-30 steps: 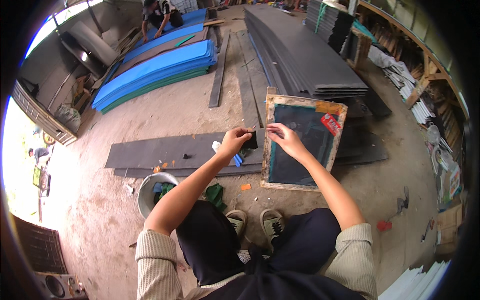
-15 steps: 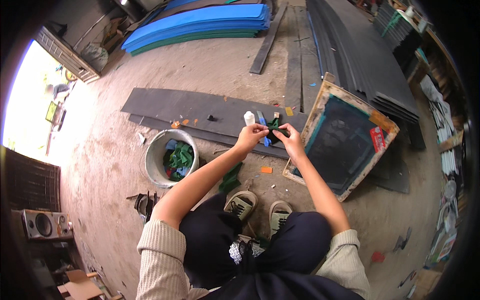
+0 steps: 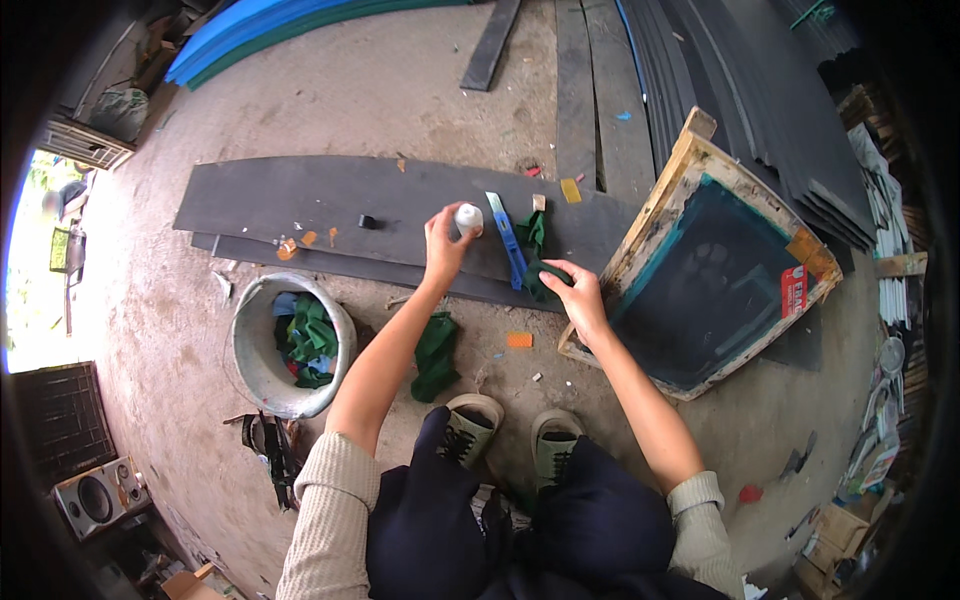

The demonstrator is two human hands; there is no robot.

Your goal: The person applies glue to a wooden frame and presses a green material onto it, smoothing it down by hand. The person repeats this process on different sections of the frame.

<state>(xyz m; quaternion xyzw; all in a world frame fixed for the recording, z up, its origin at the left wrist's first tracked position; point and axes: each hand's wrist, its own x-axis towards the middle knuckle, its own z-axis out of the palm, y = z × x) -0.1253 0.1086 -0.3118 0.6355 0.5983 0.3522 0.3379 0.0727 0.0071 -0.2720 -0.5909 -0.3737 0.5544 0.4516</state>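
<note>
Left hand [image 3: 446, 240] closed around bottle [image 3: 468, 217] over sheet [image 3: 290, 203], contact unclear; right hand [image 3: 580, 295] pinches cloth [image 3: 537, 232] beside cutter [image 3: 508, 243]. Advisable: bottle upright, squeezed lightly, cloth kept clear of the blade [image 3: 493, 202]

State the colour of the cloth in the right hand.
Dark green; the cloth shows best in the head view.

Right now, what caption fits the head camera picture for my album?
Left hand at a white bottle, right hand holding green cloth.
</note>
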